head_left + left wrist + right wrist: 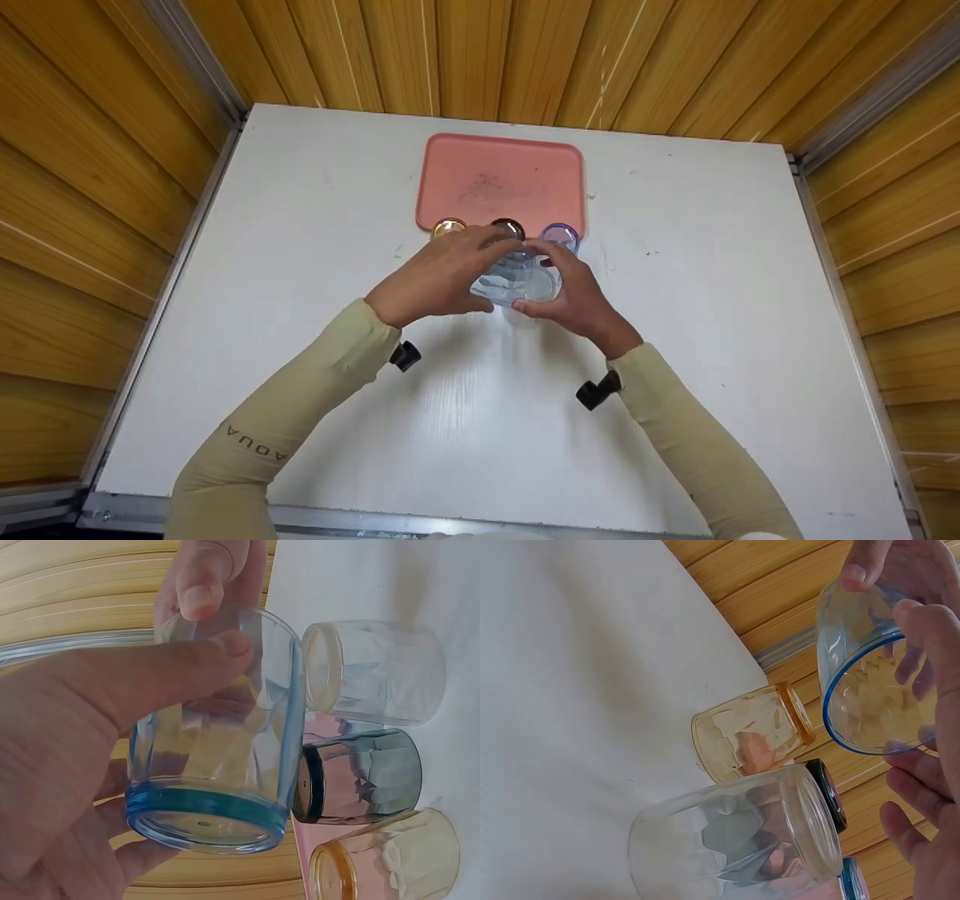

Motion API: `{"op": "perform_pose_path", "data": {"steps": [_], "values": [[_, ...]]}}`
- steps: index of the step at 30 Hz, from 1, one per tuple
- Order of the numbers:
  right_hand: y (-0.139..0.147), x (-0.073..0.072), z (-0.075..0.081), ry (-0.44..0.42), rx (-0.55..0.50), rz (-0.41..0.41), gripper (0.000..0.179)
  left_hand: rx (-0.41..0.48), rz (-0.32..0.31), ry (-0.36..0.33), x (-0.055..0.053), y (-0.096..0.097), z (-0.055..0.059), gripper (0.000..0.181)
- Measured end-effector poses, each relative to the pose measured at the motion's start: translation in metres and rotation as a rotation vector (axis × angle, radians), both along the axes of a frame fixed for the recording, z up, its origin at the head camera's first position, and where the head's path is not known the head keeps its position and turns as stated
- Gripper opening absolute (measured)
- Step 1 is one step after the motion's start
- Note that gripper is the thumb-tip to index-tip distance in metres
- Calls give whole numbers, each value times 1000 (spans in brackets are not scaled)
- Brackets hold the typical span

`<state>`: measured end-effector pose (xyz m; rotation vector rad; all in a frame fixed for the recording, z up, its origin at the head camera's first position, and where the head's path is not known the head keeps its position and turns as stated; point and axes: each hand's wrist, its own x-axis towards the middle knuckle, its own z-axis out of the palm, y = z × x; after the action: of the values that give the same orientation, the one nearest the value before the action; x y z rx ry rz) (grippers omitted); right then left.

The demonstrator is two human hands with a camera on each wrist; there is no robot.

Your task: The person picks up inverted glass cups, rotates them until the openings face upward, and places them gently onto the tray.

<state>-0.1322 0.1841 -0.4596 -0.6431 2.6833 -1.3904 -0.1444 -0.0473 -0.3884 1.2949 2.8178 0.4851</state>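
A clear cup with a blue tint (pixel 217 727) is held by both hands above the table. My left hand (pixel 435 277) grips one side of it, its thumb lying along the wall in the left wrist view. My right hand (pixel 577 296) holds the other side, thumb and fingers spread around the cup. Just below the hands a colourless cup (pixel 727 840) stands upside down. Beyond it, in a row, are an amber cup (pixel 739 731), a smoky dark cup (pixel 367 776) and a bluish-purple cup (pixel 560 236), partly hidden by the hands in the head view.
A pink tray (pixel 502 169) lies behind the row, its near edge overlapped by the cups. The white table (pixel 697 300) is bordered by metal rails and wood-patterned walls (pixel 480 52) at the back and sides.
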Motion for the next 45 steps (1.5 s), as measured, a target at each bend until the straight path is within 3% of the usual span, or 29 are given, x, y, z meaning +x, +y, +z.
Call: {"op": "perform_pose_path", "data": {"steps": [7, 20, 35, 45], "values": [[0, 0, 1, 13, -33, 2, 77, 0, 15, 9, 1, 1, -3, 92], [-1, 0, 2, 47, -93, -13, 74, 63, -16, 27, 2, 3, -6, 101], [-2, 0, 3, -72, -21, -43, 82, 33, 10, 39, 1, 2, -7, 98], [0, 0, 2, -32, -36, -15, 92, 43, 16, 35, -1, 1, -6, 94]]}}
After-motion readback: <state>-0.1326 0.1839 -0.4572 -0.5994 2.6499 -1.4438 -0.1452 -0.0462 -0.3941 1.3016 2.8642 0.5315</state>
